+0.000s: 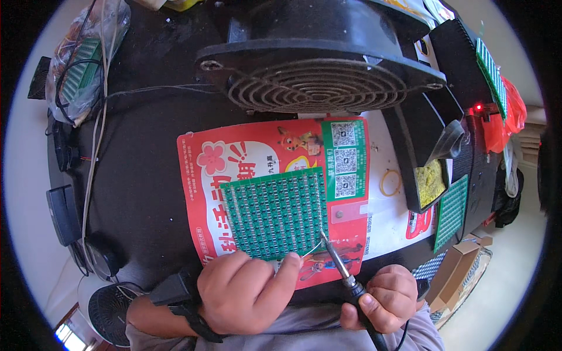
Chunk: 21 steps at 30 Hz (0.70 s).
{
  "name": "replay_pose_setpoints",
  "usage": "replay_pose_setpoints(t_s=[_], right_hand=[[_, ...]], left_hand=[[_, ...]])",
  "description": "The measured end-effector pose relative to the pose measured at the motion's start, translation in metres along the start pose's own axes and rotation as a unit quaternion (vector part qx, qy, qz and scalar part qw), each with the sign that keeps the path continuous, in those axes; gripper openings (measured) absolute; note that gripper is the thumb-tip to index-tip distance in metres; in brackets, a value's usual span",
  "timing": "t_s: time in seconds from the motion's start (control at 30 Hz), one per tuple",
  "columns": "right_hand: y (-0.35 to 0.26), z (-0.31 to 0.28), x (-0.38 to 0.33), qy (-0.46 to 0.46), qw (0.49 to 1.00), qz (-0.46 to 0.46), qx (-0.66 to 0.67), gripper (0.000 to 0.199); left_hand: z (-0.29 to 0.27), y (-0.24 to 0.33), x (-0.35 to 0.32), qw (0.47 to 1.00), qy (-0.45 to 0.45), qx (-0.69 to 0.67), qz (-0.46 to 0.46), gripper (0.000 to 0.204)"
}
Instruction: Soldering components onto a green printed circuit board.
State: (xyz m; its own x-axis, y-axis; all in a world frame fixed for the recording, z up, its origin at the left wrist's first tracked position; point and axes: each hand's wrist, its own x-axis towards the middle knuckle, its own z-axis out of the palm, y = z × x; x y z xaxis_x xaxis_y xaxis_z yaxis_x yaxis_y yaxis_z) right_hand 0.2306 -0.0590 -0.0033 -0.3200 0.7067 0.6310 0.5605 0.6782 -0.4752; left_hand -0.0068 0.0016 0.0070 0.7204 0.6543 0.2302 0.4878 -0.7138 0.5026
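Green rectangular circuit board panel (275, 213) on red printed sheet (202, 193) | left hand (243, 292) pinches thin solder wire (312, 250) | right hand (380, 298) grips black-handled soldering iron (342, 270), tip at board's lower right corner.

Green circuit panels: three — one (275, 213) on red sheet (205, 193), two (452, 212) (490, 73) at right. Fans: two (316, 82) (111, 307). Soldering iron (345, 275): one.

A dark surface (146, 175) fills the scene in daylight. Pale floor (503, 286) lies to the right with cardboard boxes (462, 257); a small fan (108, 307) stands low left.
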Motion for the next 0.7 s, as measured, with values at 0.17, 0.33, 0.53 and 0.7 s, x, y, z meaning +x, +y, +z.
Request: replay_pose_setpoints(t_s=[0.17, 0.33, 0.53, 0.7], right_hand=[[0.0, 0.006, 0.005, 0.003, 1.0, 0.008, -0.02, 0.027], [-0.002, -0.003, 0.002, -0.012, 1.0, 0.007, 0.003, 0.027], [-0.002, 0.006, 0.016, -0.011, 0.999, 0.021, -0.023, 0.026], [-0.003, 0.003, 0.012, -0.004, 1.0, 0.015, -0.01, 0.026]], left_hand=[[0.005, 0.001, 0.005, 0.998, 0.067, -0.002, -0.021, 0.017], [0.006, 0.002, 0.006, 0.997, 0.071, -0.019, -0.03, 0.013], [0.01, 0.0, 0.004, 0.997, 0.073, -0.017, -0.032, 0.014], [0.008, 0.002, 0.005, 0.997, 0.068, -0.018, -0.029, 0.015]])
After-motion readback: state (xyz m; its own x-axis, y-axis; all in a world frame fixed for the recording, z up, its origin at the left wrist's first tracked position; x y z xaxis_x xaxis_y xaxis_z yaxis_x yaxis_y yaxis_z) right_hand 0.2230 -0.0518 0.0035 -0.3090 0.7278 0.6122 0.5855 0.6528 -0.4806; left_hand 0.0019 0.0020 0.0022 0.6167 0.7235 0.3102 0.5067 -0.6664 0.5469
